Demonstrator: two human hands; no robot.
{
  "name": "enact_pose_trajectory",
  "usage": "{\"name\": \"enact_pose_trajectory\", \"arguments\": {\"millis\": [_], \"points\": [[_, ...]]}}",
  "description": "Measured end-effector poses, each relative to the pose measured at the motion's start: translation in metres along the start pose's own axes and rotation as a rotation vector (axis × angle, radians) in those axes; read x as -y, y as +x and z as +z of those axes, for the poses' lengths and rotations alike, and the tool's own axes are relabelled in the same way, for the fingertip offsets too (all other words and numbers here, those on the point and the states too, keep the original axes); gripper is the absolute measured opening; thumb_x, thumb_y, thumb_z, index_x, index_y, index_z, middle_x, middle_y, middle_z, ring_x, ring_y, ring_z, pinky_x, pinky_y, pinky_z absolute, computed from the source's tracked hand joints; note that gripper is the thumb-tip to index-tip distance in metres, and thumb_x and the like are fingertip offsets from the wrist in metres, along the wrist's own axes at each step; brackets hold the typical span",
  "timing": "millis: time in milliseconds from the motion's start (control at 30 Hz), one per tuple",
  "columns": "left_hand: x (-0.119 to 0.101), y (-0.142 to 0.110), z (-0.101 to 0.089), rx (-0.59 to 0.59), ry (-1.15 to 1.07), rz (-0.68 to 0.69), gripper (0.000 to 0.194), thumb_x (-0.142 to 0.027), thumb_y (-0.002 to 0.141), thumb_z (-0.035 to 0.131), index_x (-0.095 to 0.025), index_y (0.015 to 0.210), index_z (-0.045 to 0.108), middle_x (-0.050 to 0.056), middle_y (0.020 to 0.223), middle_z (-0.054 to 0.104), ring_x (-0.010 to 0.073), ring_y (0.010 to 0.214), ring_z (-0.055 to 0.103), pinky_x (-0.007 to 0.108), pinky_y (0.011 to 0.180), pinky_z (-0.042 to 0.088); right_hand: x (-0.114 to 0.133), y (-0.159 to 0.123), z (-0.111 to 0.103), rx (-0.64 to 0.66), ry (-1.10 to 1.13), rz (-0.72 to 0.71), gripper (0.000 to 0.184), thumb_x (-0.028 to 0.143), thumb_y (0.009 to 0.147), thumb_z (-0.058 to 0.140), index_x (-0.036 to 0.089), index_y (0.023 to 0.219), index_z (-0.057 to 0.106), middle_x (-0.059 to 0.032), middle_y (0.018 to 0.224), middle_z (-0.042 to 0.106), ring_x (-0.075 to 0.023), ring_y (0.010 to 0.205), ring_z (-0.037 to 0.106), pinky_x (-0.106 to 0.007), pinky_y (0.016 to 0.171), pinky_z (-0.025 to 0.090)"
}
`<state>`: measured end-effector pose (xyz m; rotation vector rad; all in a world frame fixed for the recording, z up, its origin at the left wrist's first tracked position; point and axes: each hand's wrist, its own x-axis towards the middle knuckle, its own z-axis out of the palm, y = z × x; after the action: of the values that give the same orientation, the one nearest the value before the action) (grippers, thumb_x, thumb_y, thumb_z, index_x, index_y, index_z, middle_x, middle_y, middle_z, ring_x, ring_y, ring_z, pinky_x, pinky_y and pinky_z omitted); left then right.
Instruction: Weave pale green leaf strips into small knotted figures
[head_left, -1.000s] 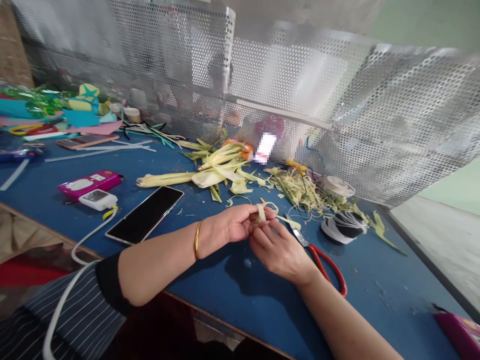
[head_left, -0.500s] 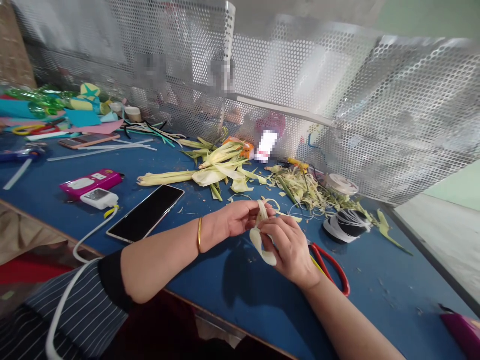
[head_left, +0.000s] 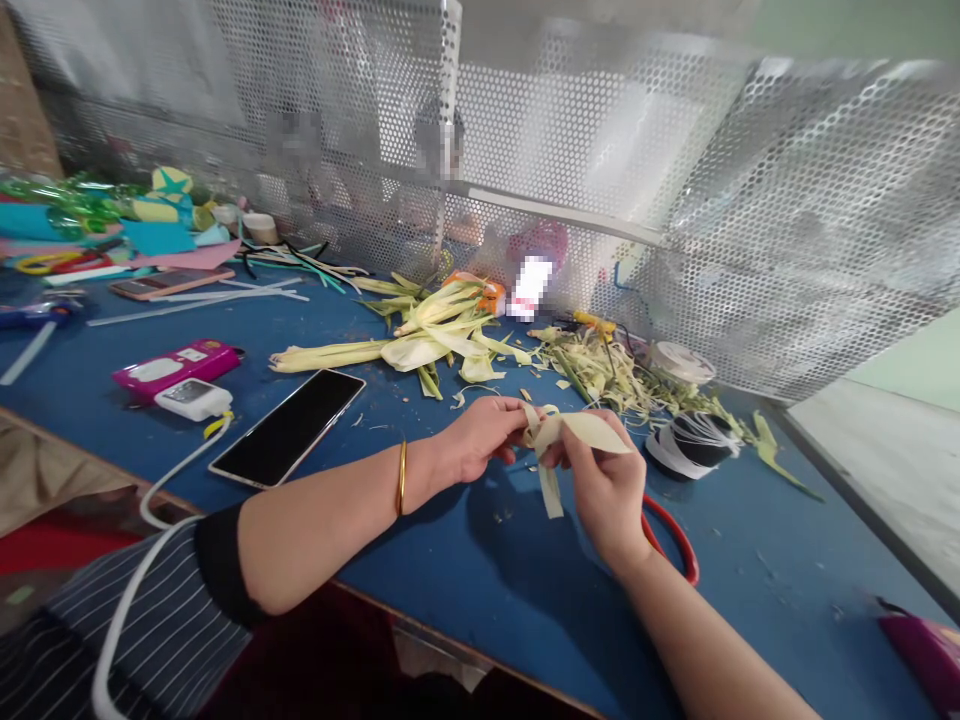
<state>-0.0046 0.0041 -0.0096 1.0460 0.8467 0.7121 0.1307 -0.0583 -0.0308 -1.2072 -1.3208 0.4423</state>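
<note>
A pale corn husk strip point(head_left: 592, 432) is looped between my two hands above the blue table. My left hand point(head_left: 484, 437), below a gold bangle, pinches the loop at its left side. My right hand point(head_left: 609, 490) grips the strip between thumb and fingers, with one wide end sticking out over the thumb and a narrow tail hanging below. Just behind my right wrist lies a tool with red handles point(head_left: 675, 535), partly hidden. Beyond my hands rests a bunch of corn husks point(head_left: 427, 345), with a heap of husk scraps point(head_left: 600, 370) to its right.
A spool of white thread point(head_left: 691, 447) stands right of my hands. On the left lie a black-screened phone point(head_left: 289, 428), a magenta device point(head_left: 178, 368) and a white cable point(head_left: 161, 485). A perforated metal screen point(head_left: 555, 130) runs along the back.
My right hand has turned and moved slightly right, swinging the husk strip's wide end up and rightward. A narrow tail now hangs down. My left hand keeps its pinch in nearly the same place.
</note>
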Motion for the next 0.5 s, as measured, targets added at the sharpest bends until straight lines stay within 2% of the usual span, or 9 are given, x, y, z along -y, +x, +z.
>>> {"name": "enact_pose_trajectory", "arguments": {"millis": [67,133,200,267,300,400,500], "points": [[0.0001,-0.0001,0.0003,0.022,0.017,0.009,0.011,-0.025,0.074,0.069,-0.015,0.072,0.069,-0.001,0.063,0.059,0.0072,0.05,0.05,0.02,0.041,0.03,0.0006,0.0033,0.001,-0.014,0.049,0.12,0.027,0.041,0.091,0.056,0.018,0.076,0.061,0.0023,0.055,0.06,-0.0132,0.047,0.055,-0.027,0.051,0.045],[0.0004,0.0005,0.0001,0.037,-0.004,0.0,0.011,-0.024,0.076,0.067,-0.015,0.078,0.072,0.002,0.068,0.064,0.0094,0.055,0.057,0.019,0.04,0.029,0.0006,0.0061,0.0008,-0.042,0.022,0.169,0.031,0.045,0.089,0.057,0.018,0.075,0.064,0.0014,0.054,0.06,-0.0143,0.046,0.054,-0.027,0.05,0.044],[0.0005,0.0016,-0.0004,0.02,-0.054,-0.015,0.012,-0.023,0.077,0.065,-0.015,0.081,0.073,0.003,0.071,0.066,0.0105,0.058,0.061,0.019,0.039,0.024,-0.0003,0.0075,-0.0001,-0.045,-0.084,0.124,0.029,0.045,0.087,0.061,0.018,0.077,0.067,-0.0022,0.064,0.067,-0.0175,0.058,0.062,-0.029,0.058,0.048],[-0.0002,0.0026,-0.0009,-0.04,-0.115,-0.045,0.011,-0.019,0.077,0.063,-0.014,0.079,0.073,0.003,0.068,0.065,0.0088,0.056,0.059,0.018,0.039,0.023,-0.0018,0.0074,-0.0007,-0.016,-0.213,0.08,0.028,0.044,0.086,0.061,0.018,0.081,0.07,-0.0055,0.077,0.073,-0.0203,0.071,0.066,-0.03,0.067,0.049],[-0.001,0.0029,-0.0011,-0.079,-0.15,-0.059,0.011,-0.017,0.077,0.062,-0.014,0.077,0.073,0.002,0.066,0.064,0.0075,0.053,0.057,0.017,0.039,0.024,-0.0027,0.007,-0.0007,0.003,-0.278,0.087,0.029,0.045,0.086,0.061,0.018,0.083,0.07,-0.0058,0.078,0.073,-0.0208,0.072,0.066,-0.031,0.068,0.049],[-0.0042,0.003,-0.0012,-0.169,-0.251,-0.075,0.012,-0.013,0.078,0.061,-0.013,0.072,0.071,0.0,0.061,0.061,0.0046,0.048,0.05,0.016,0.038,0.025,-0.0044,0.0051,0.0013,0.091,-0.393,0.2,0.036,0.052,0.086,0.058,0.018,0.087,0.07,-0.0034,0.065,0.069,-0.0183,0.053,0.06,-0.03,0.055,0.044],[-0.0059,0.0032,-0.001,-0.176,-0.323,-0.063,0.013,-0.013,0.082,0.06,-0.011,0.074,0.07,0.003,0.065,0.065,0.0052,0.049,0.053,0.014,0.035,0.024,-0.0056,0.0029,0.0062,0.263,-0.214,0.298,0.034,0.05,0.085,0.058,0.018,0.084,0.068,-0.0022,0.062,0.067,-0.0157,0.044,0.056,-0.028,0.047,0.042]]}}
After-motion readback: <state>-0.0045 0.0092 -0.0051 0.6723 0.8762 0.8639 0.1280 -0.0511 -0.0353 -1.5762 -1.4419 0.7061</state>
